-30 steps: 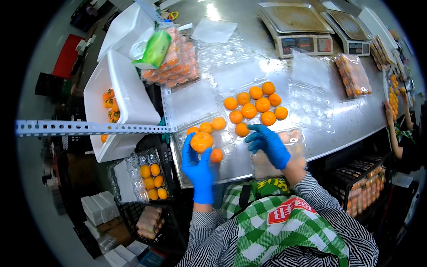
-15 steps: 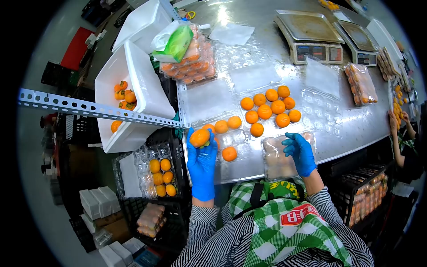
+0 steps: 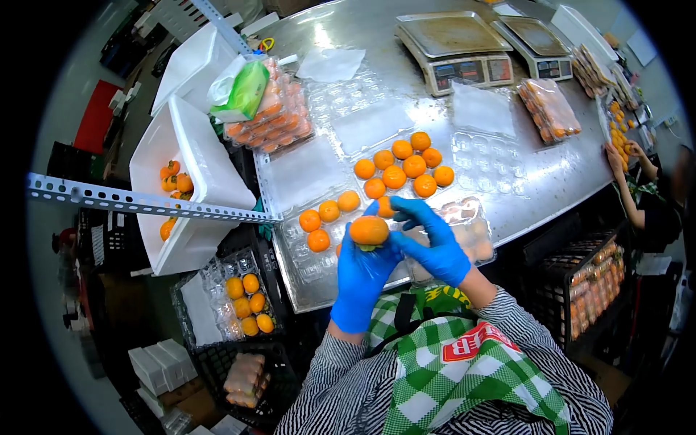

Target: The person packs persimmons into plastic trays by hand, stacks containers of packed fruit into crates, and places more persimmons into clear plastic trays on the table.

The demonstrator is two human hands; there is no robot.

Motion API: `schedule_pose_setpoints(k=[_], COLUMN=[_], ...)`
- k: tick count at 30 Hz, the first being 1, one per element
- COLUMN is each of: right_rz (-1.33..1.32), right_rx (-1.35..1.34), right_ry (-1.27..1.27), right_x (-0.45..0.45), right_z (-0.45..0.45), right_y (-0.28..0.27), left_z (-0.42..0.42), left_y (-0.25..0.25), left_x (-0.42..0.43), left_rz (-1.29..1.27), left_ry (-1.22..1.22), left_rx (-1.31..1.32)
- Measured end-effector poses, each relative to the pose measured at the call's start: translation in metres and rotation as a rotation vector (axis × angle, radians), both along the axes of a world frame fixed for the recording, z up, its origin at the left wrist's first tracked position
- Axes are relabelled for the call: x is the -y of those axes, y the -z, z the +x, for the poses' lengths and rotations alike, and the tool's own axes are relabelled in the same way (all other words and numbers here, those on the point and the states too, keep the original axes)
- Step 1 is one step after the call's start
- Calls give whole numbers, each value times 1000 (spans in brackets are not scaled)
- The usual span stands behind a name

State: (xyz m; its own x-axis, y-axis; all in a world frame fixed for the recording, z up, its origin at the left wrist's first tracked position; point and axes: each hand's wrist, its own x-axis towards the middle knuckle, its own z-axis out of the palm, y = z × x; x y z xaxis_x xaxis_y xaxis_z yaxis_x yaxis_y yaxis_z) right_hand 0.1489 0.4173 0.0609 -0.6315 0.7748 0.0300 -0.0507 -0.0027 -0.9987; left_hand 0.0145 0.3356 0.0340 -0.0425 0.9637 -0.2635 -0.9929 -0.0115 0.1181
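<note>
My left hand, in a blue glove, is closed around an orange persimmon, its green calyx facing down. Just to the right is my right hand, also gloved in blue, its fingers apart and bent toward the fruit. Whether its fingertips touch the persimmon or my left hand I cannot tell. Behind my left hand a clear plastic tray holds several persimmons and some bare cells. Beyond my hands sits a fuller group of persimmons. Partly beneath my right forearm lies a closed clear pack.
White foam boxes with persimmons stand left, behind a perforated metal bar. Stacked packs carry a green tissue packet. Two scales stand at the back. A black crate and another person's hands are at right.
My left hand has moved right with the persimmon, which now has its calyx turned down. My right hand has come left, close to it. The camera view has shifted.
</note>
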Motion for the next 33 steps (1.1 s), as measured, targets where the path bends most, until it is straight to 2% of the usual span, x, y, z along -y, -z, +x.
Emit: schedule_pose_setpoints(k=[1,3,6,9,14,17,20,21,24,25,28,30,33], right_rz=[73,211,-36,-77,-80,60,48,-60,-94,-61,18,42,239], right_rx=[26,30,81,75,63,116,112,185,235,242,256,255,274], right_ry=[-39,-44,-97,-13,43,-15,-74,-136,-185,-181,-146,-94,-63], right_x=[-1,0,1,11,11,2,-5,-9,-22,-25,-36,-46,-68], right_z=[-2,-4,6,9,18,28,41,51,71,78,91,92,80], right_y=[-3,2,7,16,28,26,35,35,50,57,73,76,84], left_z=[9,14,20,26,35,47,59,64,68,73,74,77,78], left_y=[-3,4,-7,1,19,21,31,36,46,52,40,43,43], left_x=[-3,-3,-5,-1,-2,-8,-13,-13,-12,-13,-22,-25,-28], left_rz=[53,-46,-147,-207,-230,-282,-340,-364,-403,-457,-481,-508,-538], left_ry=[3,34,91,166,153,116,130,140,359,327,421,381,340], left_rx=[183,35,-290,-572,-457,-481,-521,-526,-681,-657,-895,-931,-945])
